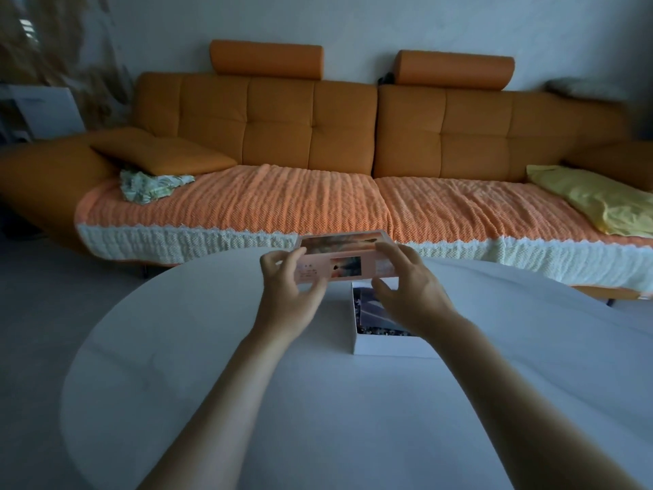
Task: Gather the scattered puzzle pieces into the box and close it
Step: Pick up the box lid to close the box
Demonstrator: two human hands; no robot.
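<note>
A pink box lid (348, 258) with a printed picture on it is held up above the far side of the white table, tilted toward me. My left hand (288, 290) grips its left end and my right hand (411, 288) grips its right end. Below the right hand sits the open white box bottom (388, 346), with dark puzzle pieces (367, 318) lying inside. My right wrist hides part of the box's inside. No loose pieces show on the table.
The round white table (247, 401) fills the foreground. Behind it stands a long orange sofa (318, 136) with a knitted orange throw, an orange cushion (159, 152) at left and a yellow pillow (593, 198) at right.
</note>
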